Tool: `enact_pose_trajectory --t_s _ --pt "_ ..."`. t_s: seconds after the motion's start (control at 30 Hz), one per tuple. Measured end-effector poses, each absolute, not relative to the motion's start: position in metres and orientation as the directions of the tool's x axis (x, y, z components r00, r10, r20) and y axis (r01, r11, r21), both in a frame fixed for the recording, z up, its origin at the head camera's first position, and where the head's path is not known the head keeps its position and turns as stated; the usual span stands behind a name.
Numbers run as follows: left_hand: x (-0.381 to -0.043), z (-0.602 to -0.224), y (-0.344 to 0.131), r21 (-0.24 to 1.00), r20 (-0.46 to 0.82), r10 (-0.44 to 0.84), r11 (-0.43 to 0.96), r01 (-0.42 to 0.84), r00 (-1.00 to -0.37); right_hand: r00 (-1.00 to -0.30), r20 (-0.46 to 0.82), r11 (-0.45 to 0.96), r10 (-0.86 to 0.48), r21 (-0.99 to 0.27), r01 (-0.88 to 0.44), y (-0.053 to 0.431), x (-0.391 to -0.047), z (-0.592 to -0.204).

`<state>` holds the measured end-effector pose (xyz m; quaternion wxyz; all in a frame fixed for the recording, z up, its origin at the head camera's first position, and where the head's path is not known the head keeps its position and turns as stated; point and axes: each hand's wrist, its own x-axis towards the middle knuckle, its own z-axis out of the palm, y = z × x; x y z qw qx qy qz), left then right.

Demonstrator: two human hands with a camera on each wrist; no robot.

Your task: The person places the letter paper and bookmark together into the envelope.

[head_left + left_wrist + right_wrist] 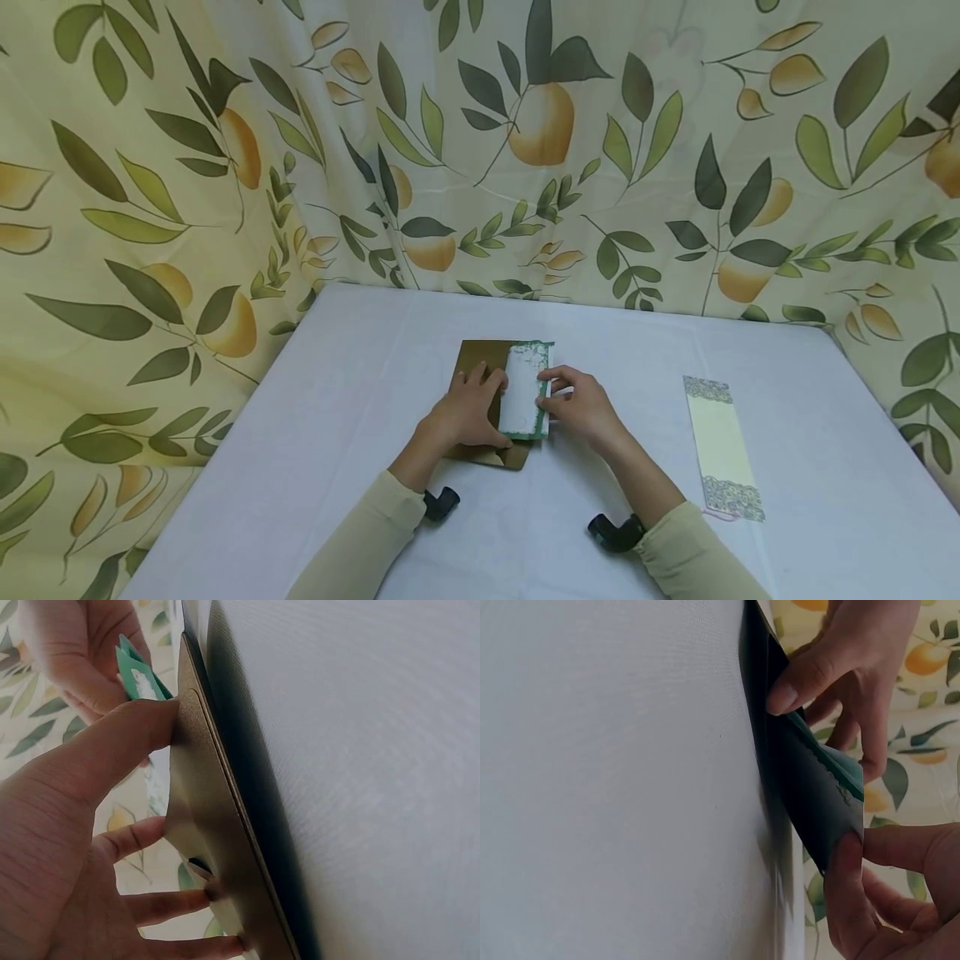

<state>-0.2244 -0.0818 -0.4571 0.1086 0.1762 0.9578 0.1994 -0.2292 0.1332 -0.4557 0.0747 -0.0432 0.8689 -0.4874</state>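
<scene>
A brown envelope-like folder [480, 354] lies on the white table. Over its right part is a white folded card [521, 392] with a green patterned border. My left hand [467, 412] rests on the folder with spread fingers, its thumb and forefinger at the card's left side. In the left wrist view its fingertips touch the brown folder [217, 802]. My right hand [585, 407] pinches the card's right edge between thumb and fingers. The right wrist view shows the card [817, 780] tilted up from the table at that edge.
A long pale bookmark [723, 442] with patterned ends and a pink cord lies to the right on the white tablecloth [300, 467]. A curtain [480, 192] printed with fruit and leaves hangs behind and at the left. Black devices [617, 533] sit at both wrists.
</scene>
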Motion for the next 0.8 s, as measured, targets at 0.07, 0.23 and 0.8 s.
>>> enact_pose_trajectory --t_s 0.07,0.23,0.8 --pt "-0.224 -0.457 -0.082 0.432 -0.138 0.385 0.852 0.294 -0.912 -0.985 -0.083 0.533 -0.148 -0.846 -0.009 0.133 -0.229 -0.457" --pt "-0.224 -0.457 -0.083 0.440 -0.148 0.382 0.851 0.285 -0.912 -0.984 -0.090 0.527 -0.155 -0.850 -0.006 0.133 -0.230 -0.457" --pt "-0.227 -0.455 -0.085 0.435 -0.159 0.382 0.855 0.282 -0.910 -0.974 -0.135 0.479 -0.180 -0.877 0.033 0.121 -0.237 -0.456"
